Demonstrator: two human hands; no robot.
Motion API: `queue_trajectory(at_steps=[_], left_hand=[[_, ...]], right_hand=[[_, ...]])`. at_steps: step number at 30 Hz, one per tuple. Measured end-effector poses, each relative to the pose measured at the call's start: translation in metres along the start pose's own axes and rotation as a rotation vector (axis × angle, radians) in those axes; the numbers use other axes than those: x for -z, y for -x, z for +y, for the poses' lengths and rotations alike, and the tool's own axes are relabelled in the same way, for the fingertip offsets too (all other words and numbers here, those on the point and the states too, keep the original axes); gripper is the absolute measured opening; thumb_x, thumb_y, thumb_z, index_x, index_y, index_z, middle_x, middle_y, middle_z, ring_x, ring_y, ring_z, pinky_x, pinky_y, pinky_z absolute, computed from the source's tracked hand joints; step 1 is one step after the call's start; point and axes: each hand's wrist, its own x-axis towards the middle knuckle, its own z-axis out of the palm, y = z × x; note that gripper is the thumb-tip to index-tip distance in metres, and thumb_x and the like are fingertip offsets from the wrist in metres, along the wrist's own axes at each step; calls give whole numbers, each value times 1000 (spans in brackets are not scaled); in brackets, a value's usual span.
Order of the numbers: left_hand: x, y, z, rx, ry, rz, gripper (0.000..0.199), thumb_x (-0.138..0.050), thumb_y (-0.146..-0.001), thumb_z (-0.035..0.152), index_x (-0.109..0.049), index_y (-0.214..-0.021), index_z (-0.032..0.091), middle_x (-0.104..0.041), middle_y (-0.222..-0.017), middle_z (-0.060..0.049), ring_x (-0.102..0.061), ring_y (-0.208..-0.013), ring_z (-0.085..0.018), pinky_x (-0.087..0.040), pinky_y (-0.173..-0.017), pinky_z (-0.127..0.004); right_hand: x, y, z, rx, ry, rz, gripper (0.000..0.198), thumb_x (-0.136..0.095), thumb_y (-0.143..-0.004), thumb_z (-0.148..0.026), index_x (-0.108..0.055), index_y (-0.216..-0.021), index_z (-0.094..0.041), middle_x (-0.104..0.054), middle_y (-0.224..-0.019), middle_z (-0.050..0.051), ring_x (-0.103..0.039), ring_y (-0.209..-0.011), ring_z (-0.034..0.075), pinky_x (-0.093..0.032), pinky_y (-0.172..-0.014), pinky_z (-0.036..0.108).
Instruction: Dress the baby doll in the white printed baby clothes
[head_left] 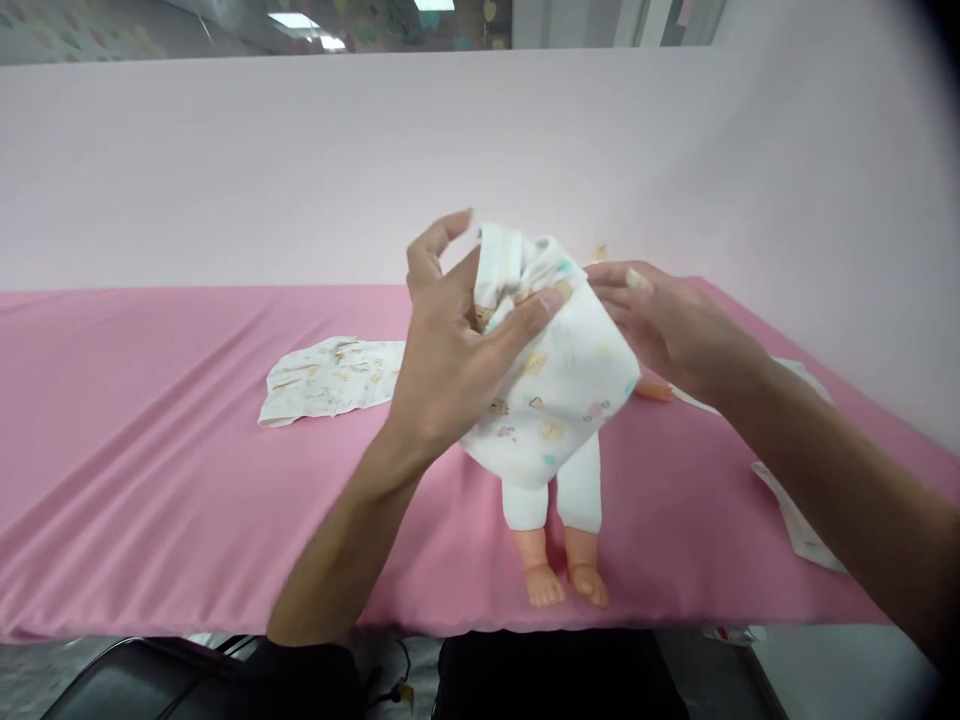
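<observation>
— Hands first: pinching what?
— With the left hand, a printed white cloth, clasped between thumb and fingers. With the right hand, spread loosely at the cloth's edge, contact unclear.
— And beneath both?
— On the pink tabletop, a barefoot doll, partly hidden by the cloth. Left of the left hand, another patterned cloth.

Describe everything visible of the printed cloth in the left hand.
The printed cloth is white, apparently soft fabric, with small yellow, pink and teal motifs. Bunched at the top in the left hand, it hangs in a broad flap before the doll, hiding its torso. The right hand is at its right edge; contact is unclear.
</observation>
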Motion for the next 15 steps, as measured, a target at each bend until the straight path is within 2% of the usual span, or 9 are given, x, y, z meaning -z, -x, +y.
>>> queue_trajectory(at_steps=[2, 3, 5, 7, 8, 10, 13, 15], left_hand=[[7, -2, -4, -65, -67, 32, 25, -70, -88, 43, -70, -105, 24, -43, -150, 1, -59, -117, -18, -54, -94, -29], [10, -3, -6, -81, -70, 16, 22, -70, -89, 41, -71, -103, 25, -48, -146, 1, -62, -112, -18, -55, -93, -31], [15, -5, -9, -73, -21, -68, 17, -68, -90, 39, -71, -98, 24, -65, -118, -2, -66, -99, -18, -58, -84, -34], [16, -6, -11, -38, 53, -151, 18, -67, -91, 40, -69, -92, 22, -66, -90, -2, -68, -89, -19, -59, -73, -33], [16, -6, -11, -25, 92, -173, 18, -67, -91, 40, -68, -91, 22, -65, -86, -2, -68, -87, -19, -59, -70, -32], [14, -6, -11, -13, 152, -195, 18, -67, -91, 40, -67, -96, 22, -65, -87, -2, -68, -89, -20, -60, -70, -32], [10, -7, -11, 0, 196, -237, 19, -66, -91, 36, -66, -106, 24, -67, -95, -2, -68, -99, -23, -62, -78, -36], [8, -8, -12, 4, 204, -289, 25, -67, -90, 35, -64, -113, 25, -67, -103, -3, -67, -106, -25, -61, -83, -39]], right_hand=[[-10, 5, -3, 49, -23, -195, 64, -71, -82, -59, -54, -135, -28, -59, -138, 7, -55, -130, 28, -52, -103, 45], [-14, 5, -4, 65, 7, -258, 73, -78, -77, -56, -51, -139, -29, -58, -139, 8, -55, -129, 30, -54, -101, 46], [-22, 4, -5, 82, 80, -300, 83, -86, -70, -48, -48, -142, -30, -60, -136, 8, -57, -125, 33, -56, -97, 48], [-29, 0, -4, 85, 112, -257, 80, -86, -70, -46, -51, -140, -30, -64, -129, 8, -61, -119, 34, -57, -93, 48], [-33, -1, -4, 83, 111, -226, 76, -85, -71, -47, -52, -137, -30, -66, -126, 8, -63, -116, 34, -58, -92, 49], [-40, -4, -4, 80, 97, -189, 67, -83, -73, -49, -57, -131, -28, -69, -118, 7, -65, -112, 33, -58, -89, 48], [-46, -3, -4, 58, 80, -166, 54, -81, -75, -49, -63, -121, -26, -72, -109, 7, -67, -107, 32, -59, -85, 46], [-47, 0, -2, 40, 81, -70, 47, -79, -78, -48, -64, -116, -25, -72, -104, 6, -68, -102, 30, -59, -80, 43]])
